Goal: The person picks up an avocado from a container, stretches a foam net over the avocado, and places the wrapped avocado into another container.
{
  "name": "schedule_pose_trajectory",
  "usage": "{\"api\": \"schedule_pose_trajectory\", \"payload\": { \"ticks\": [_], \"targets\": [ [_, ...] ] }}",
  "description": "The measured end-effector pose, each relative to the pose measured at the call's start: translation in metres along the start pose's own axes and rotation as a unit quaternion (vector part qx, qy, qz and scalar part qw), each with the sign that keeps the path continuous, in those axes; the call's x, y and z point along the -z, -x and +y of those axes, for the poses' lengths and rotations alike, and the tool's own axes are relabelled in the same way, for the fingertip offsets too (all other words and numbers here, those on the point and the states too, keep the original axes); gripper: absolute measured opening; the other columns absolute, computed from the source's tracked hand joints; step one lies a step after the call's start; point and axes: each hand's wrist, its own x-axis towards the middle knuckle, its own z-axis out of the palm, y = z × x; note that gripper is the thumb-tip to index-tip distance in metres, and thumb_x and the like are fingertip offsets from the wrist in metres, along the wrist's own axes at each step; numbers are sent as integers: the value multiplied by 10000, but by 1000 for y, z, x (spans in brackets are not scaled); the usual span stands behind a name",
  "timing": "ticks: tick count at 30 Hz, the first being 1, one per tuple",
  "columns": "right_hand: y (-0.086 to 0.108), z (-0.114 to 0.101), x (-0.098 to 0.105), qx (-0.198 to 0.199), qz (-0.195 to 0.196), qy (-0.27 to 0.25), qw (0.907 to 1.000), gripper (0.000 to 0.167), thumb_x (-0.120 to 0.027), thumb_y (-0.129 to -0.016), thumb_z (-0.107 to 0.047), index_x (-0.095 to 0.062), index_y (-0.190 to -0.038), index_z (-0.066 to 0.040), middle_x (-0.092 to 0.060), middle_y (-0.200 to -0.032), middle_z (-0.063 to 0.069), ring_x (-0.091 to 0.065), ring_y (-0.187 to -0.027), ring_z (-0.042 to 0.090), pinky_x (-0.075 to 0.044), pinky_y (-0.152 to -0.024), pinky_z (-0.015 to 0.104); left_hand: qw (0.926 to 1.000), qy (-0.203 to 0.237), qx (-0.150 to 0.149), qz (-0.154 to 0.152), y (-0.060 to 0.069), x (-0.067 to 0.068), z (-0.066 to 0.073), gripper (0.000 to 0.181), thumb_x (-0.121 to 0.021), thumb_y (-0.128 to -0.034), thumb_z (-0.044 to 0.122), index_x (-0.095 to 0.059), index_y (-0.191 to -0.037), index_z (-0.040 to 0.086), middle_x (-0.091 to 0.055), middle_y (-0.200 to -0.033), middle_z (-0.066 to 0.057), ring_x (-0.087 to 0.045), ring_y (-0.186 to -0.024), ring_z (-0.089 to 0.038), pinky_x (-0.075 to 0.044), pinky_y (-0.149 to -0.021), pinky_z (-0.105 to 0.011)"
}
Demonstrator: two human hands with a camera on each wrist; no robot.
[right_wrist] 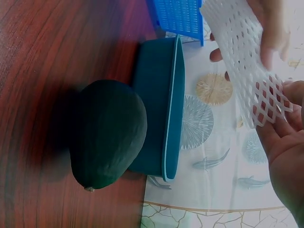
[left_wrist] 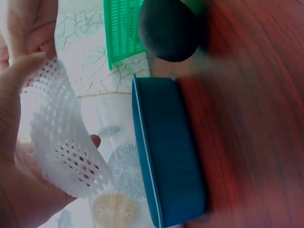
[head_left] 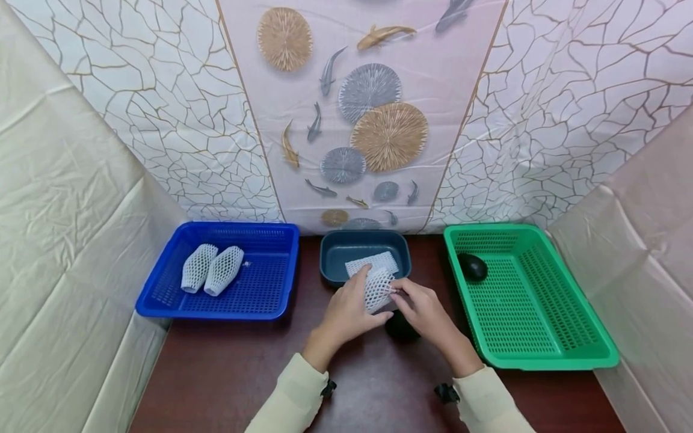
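A white foam net sleeve (head_left: 379, 290) is between the two hands, above the front edge of the dark teal tub. My left hand (head_left: 346, 310) holds the sleeve's side, thumb on the near side and fingers behind. The right hand (head_left: 425, 310) pinches the sleeve's right end between thumb and fingertips, as the right wrist view shows. On the table below the right hand lies a dark green avocado (right_wrist: 108, 135), largely hidden by that hand in the head view. The teal tub (head_left: 330, 255) contains more flat white foam netting (head_left: 387, 261).
On the left a blue basket (head_left: 265, 310) holds two plump white net-covered pieces (head_left: 224, 270); their contents cannot be made out. To the right stands a green basket (head_left: 541, 361) with a dark avocado (head_left: 473, 267) in its far left corner. Patterned cloth (head_left: 325, 198) hangs behind the table.
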Motion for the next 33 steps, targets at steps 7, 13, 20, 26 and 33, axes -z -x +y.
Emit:
{"api": "schedule_pose_trajectory", "payload": {
  "ticks": [7, 13, 20, 26, 33],
  "targets": [
    [1, -3, -1, -111, -57, -34, 9999, 261, -776, -874, 26, -677, -1107, -33, -745, -1028, 78, -714, -899, 160, -619, -770, 378, 9961, -690, -155, 534, 2, -10, -1, 958, -898, -747, 432, -422, -1505, 90, -681, -1287, -121, -715, -1012, -268, -593, -855, -450],
    [6, -2, 0, -180, 58, 92, 9998, 345, -799, -865, -14, -662, -1179, -50, -722, -1117, 71, -703, -1023, 195, -591, -874, 358, 9927, -838, -380, 785, 3, -12, -5, 852, -892, -743, 336, -471, -1438, 76, -694, -1223, -118, -707, -963, -243, -596, -827, -431],
    [16, 6, 1, -240, 293, -104, 9992, 423, -791, -870, -24, -630, -1261, -22, -649, -1267, 107, -623, -1180, 253, -374, -1094, 114, 9918, -876, -446, 819, 4, -7, -9, 835, -892, -740, 327, -486, -1422, 69, -690, -1211, -121, -703, -992, -241, -593, -855, -425],
    [32, 18, 0, -467, 135, 120, 9987, 507, -848, -827, -87, -613, -1274, -40, -597, -1358, 125, -579, -1253, 280, -292, -1120, 81, 9897, -929, -509, 958, 4, -3, -14, 833, -906, -728, 326, -501, -1406, 61, -684, -1224, -118, -701, -1023, -252, -591, -871, -435],
    [52, 33, -6, -868, -181, 186, 9959, 607, -893, -794, -159, -596, -1317, -70, -569, -1402, 112, -543, -1290, 279, -288, -1099, 101, 9920, -836, -397, 857, 5, 0, -17, 818, -898, -758, 331, -492, -1417, 69, -676, -1242, -128, -691, -1049, -258, -586, -897, -451]
  ]
}}
